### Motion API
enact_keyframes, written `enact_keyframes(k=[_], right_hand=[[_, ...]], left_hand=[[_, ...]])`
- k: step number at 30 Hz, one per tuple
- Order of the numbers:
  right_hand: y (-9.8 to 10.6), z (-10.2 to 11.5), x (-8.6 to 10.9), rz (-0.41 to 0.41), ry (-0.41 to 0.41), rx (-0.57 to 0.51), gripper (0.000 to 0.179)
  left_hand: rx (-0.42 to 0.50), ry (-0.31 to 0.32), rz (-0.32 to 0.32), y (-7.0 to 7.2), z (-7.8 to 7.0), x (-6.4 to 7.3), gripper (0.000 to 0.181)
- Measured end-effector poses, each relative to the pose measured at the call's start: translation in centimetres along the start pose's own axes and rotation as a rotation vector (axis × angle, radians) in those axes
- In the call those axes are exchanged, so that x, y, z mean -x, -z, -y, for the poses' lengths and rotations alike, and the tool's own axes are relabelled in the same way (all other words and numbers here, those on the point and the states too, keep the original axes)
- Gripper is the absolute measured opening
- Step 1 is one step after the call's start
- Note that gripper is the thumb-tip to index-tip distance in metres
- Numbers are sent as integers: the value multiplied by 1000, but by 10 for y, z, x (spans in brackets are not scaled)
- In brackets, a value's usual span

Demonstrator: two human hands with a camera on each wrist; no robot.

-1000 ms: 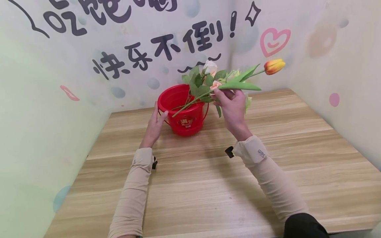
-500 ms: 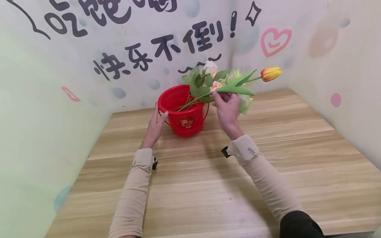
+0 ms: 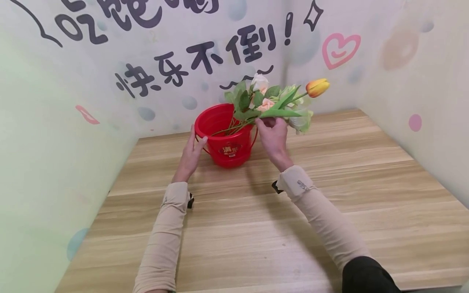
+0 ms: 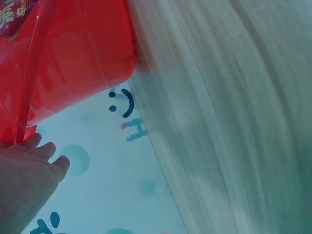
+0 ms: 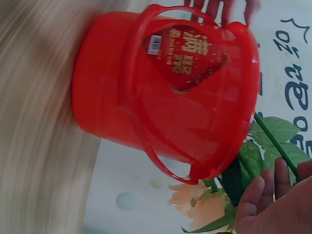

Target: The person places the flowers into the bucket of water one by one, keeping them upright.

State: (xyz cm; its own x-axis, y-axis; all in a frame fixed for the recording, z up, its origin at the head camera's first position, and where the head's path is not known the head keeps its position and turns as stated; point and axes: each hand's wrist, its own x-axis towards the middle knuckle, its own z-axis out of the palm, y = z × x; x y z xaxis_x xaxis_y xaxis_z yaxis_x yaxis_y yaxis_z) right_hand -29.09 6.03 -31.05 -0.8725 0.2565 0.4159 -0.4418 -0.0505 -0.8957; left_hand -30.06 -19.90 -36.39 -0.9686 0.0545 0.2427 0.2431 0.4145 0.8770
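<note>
A red plastic bucket [image 3: 230, 152] stands upright on the table, its handle down in front. My left hand [image 3: 189, 156] rests against its left side, thumb at the rim and fingers extended along the wall; the left wrist view shows these fingers [image 4: 46, 151] nearly straight beside the handle. My right hand [image 3: 272, 138] pinches the stem of an orange-yellow tulip [image 3: 318, 88] beyond the bucket's right rim. The tulip lies slanted, stem end toward the bucket's mouth, bloom up to the right. Behind it lean a white rose [image 3: 259, 82], a peach rose [image 3: 266, 105] and pale green flowers [image 3: 300, 123], stems in the bucket.
The wood-grain table [image 3: 234, 236] meets a back wall [image 3: 176, 106] with black lettering, close behind the bucket and flowers. Side walls [image 3: 414, 89] rise at left and right. The table's front edge lies near the person.
My right hand has moved left and slightly down with the tulip, carrying its stem end over the rim into the bucket's mouth. The left hand and bucket have stayed put.
</note>
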Motion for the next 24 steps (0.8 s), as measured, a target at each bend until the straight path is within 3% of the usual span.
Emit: enact_keyframes(k=[4,10,24], right_hand=[[-1,-4,0,11,-24,77,25],[-3,-8,1,35,-73,98,25],[-9,-10,2,105,-74,179,26]], left_hand=[[-3,-8,-9,0,0,-1,85],[-14,-24,-16,0,-1,-1,84],[-13,-32,-15,0,-1,-1,82]])
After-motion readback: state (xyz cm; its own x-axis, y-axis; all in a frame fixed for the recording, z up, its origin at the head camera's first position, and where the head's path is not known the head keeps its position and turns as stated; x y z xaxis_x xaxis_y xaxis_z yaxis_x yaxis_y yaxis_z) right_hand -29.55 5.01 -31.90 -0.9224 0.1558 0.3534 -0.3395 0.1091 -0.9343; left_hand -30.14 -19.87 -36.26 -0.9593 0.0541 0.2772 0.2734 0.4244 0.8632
